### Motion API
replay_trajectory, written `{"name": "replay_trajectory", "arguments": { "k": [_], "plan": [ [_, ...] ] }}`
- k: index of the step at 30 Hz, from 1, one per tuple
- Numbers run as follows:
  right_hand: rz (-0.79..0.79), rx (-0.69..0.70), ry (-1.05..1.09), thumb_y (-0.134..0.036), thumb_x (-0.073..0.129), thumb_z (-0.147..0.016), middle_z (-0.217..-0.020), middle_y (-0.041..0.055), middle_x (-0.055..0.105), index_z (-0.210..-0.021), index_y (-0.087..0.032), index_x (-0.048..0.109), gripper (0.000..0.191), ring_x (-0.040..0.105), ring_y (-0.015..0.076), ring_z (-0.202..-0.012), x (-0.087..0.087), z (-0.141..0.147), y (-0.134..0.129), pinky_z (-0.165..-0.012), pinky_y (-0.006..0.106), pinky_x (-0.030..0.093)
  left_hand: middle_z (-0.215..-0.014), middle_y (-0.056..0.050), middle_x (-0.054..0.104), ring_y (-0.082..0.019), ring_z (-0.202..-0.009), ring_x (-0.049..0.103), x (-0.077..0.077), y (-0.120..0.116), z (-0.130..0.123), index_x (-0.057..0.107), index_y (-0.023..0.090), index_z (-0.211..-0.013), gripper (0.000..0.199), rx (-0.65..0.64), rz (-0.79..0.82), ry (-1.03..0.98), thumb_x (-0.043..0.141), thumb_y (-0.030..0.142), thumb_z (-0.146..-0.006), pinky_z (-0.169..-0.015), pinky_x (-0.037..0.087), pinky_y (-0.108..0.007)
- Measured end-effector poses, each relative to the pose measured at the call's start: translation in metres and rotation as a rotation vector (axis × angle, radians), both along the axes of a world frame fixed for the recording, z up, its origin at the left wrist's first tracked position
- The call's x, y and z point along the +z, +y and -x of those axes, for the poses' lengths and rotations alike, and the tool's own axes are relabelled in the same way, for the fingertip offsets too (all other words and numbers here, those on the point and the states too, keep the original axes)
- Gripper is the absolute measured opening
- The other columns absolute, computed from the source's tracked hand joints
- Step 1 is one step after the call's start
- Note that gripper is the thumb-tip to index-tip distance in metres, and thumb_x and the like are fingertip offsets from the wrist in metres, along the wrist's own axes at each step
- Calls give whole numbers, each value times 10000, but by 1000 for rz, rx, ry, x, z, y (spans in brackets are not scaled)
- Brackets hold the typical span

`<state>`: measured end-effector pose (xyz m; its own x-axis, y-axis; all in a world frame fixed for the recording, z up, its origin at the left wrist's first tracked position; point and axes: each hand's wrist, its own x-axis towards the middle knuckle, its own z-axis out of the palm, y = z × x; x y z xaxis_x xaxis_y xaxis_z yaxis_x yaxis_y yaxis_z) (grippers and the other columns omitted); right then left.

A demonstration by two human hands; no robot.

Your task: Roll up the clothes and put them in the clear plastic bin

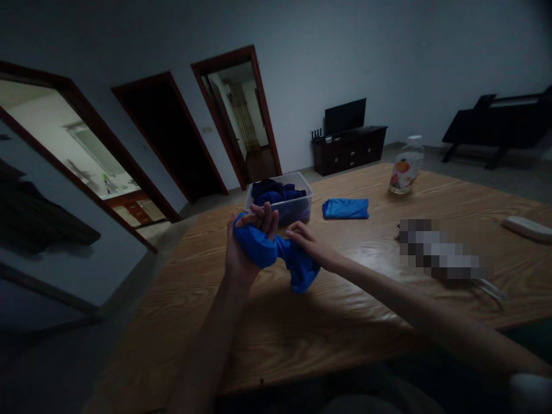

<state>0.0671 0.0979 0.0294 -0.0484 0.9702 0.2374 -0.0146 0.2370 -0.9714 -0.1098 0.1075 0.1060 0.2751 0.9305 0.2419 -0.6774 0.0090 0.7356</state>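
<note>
A shiny blue cloth (259, 247) is held between both hands above the near part of the wooden table. It bunches into a rounded bulge at my left hand, narrows in the middle and flares out loosely on the right. My left hand (237, 263) is closed around the bulge, palm turned up, with the thumb across the fabric. From above, my right hand (317, 247) grips the flared part with bent fingers; some fingertips are hidden. Just beyond my hands stands a clear plastic box (298, 214) with dark blue fabric (276, 192) in it. A folded blue cloth (345, 209) lies flat to its right.
On the wooden table (181, 299), a clear bottle (406, 167) with a fruit label stands at the back right. A blurred-out item (444, 253) with a strap lies nearer, and a white oblong object (530, 229) rests at the right edge.
</note>
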Motion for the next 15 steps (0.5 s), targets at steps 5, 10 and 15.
{"name": "replay_trajectory", "arguments": {
  "k": [5, 10, 15],
  "plan": [
    [-93, 192, -273, -535, 805, -819, -1211, 97, 643, -1432, -168, 468, 790, 612, 229, -1086, -18, 13, 6, -946, 361, 510, -942, -49, 729, -249, -1246, 654, 14, 0, -5, 550, 218, -700, 327, 60, -62, 20, 578, 407, -965, -1062, 562, -442],
    [-92, 377, -337, -450, 701, -914, -1008, 38, 674, -1101, -147, 645, 360, 609, 179, -895, -31, 33, -9, -818, 299, 505, -967, -50, 730, -231, -1218, 669, 20, 10, -14, 538, 218, -693, 422, 145, -108, 15, 512, 518, -988, -1064, 545, -415],
    [-248, 240, -737, -325, 624, -970, -828, 53, 621, -857, -144, 668, 218, 577, 198, -849, -21, 34, -26, -810, 321, 461, -983, -78, 737, -238, -1230, 658, -6, 23, -26, 518, 211, -627, 572, 331, -227, 230, 434, 649, -986, -1119, 475, -380]
  ]
}}
